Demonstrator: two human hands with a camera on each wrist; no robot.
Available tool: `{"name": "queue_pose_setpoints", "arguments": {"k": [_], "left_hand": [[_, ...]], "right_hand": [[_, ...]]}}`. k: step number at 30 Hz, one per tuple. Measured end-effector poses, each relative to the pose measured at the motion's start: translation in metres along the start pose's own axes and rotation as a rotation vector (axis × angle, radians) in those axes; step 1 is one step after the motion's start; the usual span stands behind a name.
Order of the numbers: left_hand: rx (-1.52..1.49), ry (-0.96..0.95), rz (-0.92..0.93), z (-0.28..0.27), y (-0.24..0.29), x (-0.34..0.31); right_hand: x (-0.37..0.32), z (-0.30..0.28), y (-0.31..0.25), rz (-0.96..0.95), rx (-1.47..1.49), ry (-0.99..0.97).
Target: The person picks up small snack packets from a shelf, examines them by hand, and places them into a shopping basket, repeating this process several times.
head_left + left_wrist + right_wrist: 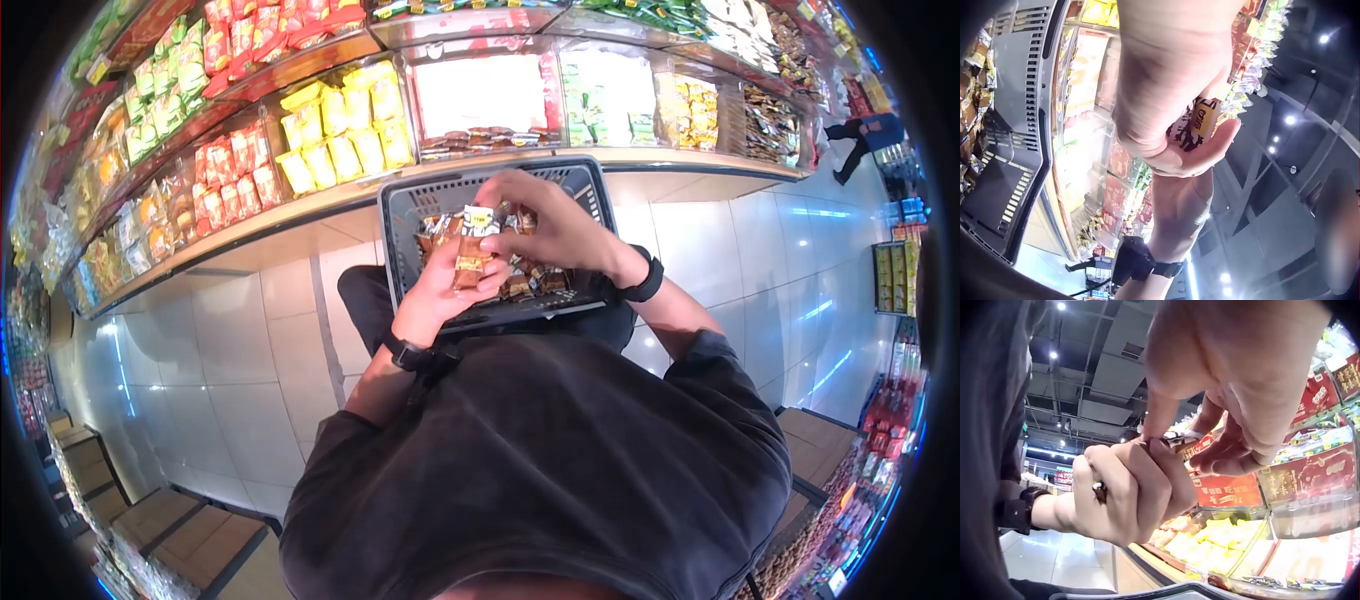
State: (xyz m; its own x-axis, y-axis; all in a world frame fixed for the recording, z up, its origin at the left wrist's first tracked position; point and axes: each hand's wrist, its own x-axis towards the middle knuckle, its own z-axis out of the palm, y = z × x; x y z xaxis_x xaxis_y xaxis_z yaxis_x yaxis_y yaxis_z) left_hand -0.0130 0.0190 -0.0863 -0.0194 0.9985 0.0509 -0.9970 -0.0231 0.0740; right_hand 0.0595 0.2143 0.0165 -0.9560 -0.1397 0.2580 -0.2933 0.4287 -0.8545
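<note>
In the head view, several small brown and white wrapped packets [472,262] are held upright above a grey basket [396,262]. The left hand [438,292] curls its fingers round them. The right hand [560,236] reaches over from the other side, its thumb and fingertips at the packets' upper part. More brown wrapped packets [522,285] lie in the basket. In the left wrist view a packet with a yellow and brown print [1202,120] shows between the fingers. The right wrist view shows the left hand [1129,490] closed, with the right hand's fingers [1225,447] touching the packet's end.
Shelves with yellow bags [342,125], red bags [232,180] and green bags [165,80] run behind the basket. A person in dark clothes [865,135] is at the far right. Wooden stools or crates [190,530] stand at lower left. The floor is tiled.
</note>
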Motion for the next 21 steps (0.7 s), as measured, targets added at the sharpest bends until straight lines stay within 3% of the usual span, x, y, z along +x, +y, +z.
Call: {"name": "queue_pose_setpoints", "arguments": {"k": [1, 4, 5, 7, 10, 12, 13, 15, 18, 21], "left_hand": [[0.008, -0.012, -0.004, 0.0, 0.002, 0.001], [0.374, 0.402, 0.163, 0.007, 0.003, 0.0], [0.374, 0.394, 0.163, 0.011, 0.004, -0.001], [0.65, 0.588, 0.283, 0.018, 0.005, -0.002], [0.599, 0.579, 0.304, 0.017, 0.002, -0.009], [0.624, 0.577, 0.312, 0.012, 0.0, -0.011], [0.626, 0.575, 0.317, 0.013, -0.001, -0.011], [0.693, 0.607, 0.298, 0.016, -0.003, -0.01], [0.684, 0.616, 0.309, 0.017, -0.003, -0.012], [0.664, 0.624, 0.315, 0.014, -0.001, -0.014]], "right_hand": [[0.002, 0.001, 0.003, -0.046, -0.08, 0.0], [0.007, -0.011, 0.011, 0.138, -0.024, 0.009], [0.011, -0.023, 0.019, 0.152, -0.049, 0.062], [0.028, -0.049, 0.038, 0.249, -0.358, 0.202], [0.052, -0.081, 0.12, 0.271, -0.548, 0.276], [0.061, -0.088, 0.194, 0.214, -0.845, 0.137], [0.064, -0.085, 0.211, 0.209, -0.847, 0.137], [0.071, -0.08, 0.237, 0.219, -0.999, -0.066], [0.08, -0.069, 0.275, 0.286, -1.101, -0.124], [0.082, -0.064, 0.294, 0.326, -0.99, -0.076]]}}
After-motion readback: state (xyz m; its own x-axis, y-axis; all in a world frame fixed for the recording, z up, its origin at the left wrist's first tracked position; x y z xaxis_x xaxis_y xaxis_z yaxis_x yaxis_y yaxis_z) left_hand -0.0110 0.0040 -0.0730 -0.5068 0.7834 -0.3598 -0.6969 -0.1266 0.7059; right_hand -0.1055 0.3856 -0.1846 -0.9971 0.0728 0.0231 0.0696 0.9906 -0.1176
